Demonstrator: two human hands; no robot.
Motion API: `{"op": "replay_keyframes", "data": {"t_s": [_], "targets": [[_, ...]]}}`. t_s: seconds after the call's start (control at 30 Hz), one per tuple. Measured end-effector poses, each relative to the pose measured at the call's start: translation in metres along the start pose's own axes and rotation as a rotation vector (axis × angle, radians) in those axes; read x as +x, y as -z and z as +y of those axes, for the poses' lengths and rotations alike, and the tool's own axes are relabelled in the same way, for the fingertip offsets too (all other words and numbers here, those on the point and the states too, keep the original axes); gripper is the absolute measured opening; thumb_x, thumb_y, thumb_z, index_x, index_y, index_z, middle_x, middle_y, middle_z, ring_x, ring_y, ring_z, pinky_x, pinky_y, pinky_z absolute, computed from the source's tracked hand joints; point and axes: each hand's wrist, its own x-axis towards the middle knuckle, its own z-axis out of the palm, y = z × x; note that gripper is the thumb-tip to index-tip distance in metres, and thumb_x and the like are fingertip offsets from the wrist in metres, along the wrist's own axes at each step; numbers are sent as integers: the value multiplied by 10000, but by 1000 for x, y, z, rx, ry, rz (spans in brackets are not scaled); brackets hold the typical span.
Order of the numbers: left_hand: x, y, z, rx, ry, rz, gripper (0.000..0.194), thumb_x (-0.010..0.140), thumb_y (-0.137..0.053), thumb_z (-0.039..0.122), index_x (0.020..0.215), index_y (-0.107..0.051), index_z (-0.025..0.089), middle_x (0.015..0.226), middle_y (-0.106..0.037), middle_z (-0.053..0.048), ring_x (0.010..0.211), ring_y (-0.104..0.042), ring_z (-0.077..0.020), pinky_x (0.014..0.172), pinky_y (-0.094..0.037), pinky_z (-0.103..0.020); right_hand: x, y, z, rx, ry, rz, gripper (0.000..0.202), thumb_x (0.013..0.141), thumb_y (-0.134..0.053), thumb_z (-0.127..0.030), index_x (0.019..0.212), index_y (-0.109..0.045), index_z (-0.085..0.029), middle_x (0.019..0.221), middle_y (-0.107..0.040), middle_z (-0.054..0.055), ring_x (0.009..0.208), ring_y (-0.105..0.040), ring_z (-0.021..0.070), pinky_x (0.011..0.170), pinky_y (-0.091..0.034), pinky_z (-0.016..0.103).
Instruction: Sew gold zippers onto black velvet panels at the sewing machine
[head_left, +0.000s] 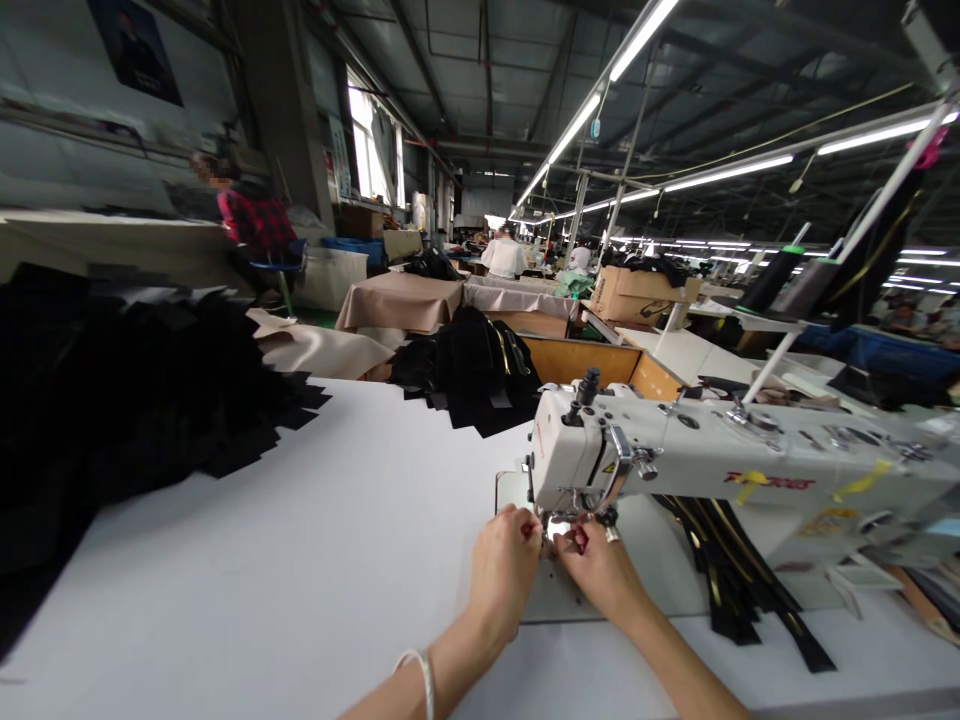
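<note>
I see a white counter (300, 560) in a long factory hall; both hands, left (504, 565) and right (600, 565), pinch at the sewing machine's (712, 465) needle, grips closed, on what I cannot tell; black fabric (112, 390) piled upper left.

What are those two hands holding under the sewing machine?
It cannot be told. The left hand and right hand have fingertips at the needle area of the sewing machine, hiding anything pinched.

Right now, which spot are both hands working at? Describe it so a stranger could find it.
Start at the white sewing machine on the white table. Go to its left end, under the head. The lit needle area lies between the left hand and right hand, the only bright patch there.
</note>
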Motion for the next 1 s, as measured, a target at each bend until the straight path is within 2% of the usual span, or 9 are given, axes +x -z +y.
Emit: {"op": "replay_keyframes", "data": {"t_s": [0.3, 0.47, 0.6, 0.67, 0.73, 0.83, 0.9, 1.0], "targets": [[1, 0, 0, 14, -1, 8, 204, 868, -629, 43, 716, -671, 172, 790, -650, 1, 660, -563, -122, 611, -322, -221, 5, -1, 0, 110, -70, -62, 277, 808, -500, -435, 700, -617, -208, 637, -623, 47, 608, -584, 211, 572, -392, 285], [-1, 1, 1, 14, -16, -9, 194, 852, -611, 25, 807, -709, 186, 837, -678, -7, 688, -603, -130, 624, -344, -213, 4, 1, -1, 156, -96, -97, 221, 798, -512, -364, 679, -613, -208, 629, -613, 41, 632, -582, 216, 595, -399, 290], [-8, 5, 5, 7, -61, -59, 352, 815, -494, -73, 854, -724, 190, 767, -664, 7, 627, -601, -117, 599, -355, -198, 1, 10, 0, 232, -113, -133, 118, 754, -523, -268, 717, -606, -192, 681, -613, 25, 646, -557, 186, 621, -401, 277], [-12, 8, 8, 13, -94, -73, 405, 803, -454, -101, 849, -731, 191, 875, -677, -8, 646, -605, -111, 608, -364, -197, -1, 17, 0, 291, -107, -185, 86, 734, -526, -238, 730, -596, -188, 664, -575, -3, 625, -519, 160, 596, -380, 256], [-17, 8, 10, 30, -127, -85, 418, 819, -457, -95, 889, -743, 202, 973, -666, -28, 673, -607, -119, 618, -367, -207, -4, 25, -2, 359, -82, -269, 54, 713, -534, -225, 710, -575, -190, 594, -470, -44, 580, -446, 132, 555, -338, 234], [-22, 3, 11, 49, -186, -147, 325, 852, -541, -40, 902, -747, 206, 898, -639, -34, 690, -603, -143, 610, -354, -220, -6, 39, -7, 455, -37, -402, 54, 692, -545, -240, 665, -530, -196, 550, -330, -73, 543, -331, 107, 521, -280, 223], [-24, -1, 10, 52, -221, -189, 244, 883, -571, 8, 792, -724, 176, 824, -618, -31, 682, -593, -145, 600, -345, -224, -6, 47, -11, 501, -22, -460, 68, 696, -545, -257, 673, -522, -196, 557, -317, -73, 542, -301, 102, 517, -263, 224], [-26, -5, 9, 53, -246, -200, 315, 935, -510, 32, 676, -651, 143, 783, -597, -32, 648, -562, -129, 591, -336, -229, -6, 55, -17, 542, -8, -478, 108, 748, -528, -284, 689, -524, -194, 592, -349, -58, 580, -333, 110, 539, -270, 230]]}}
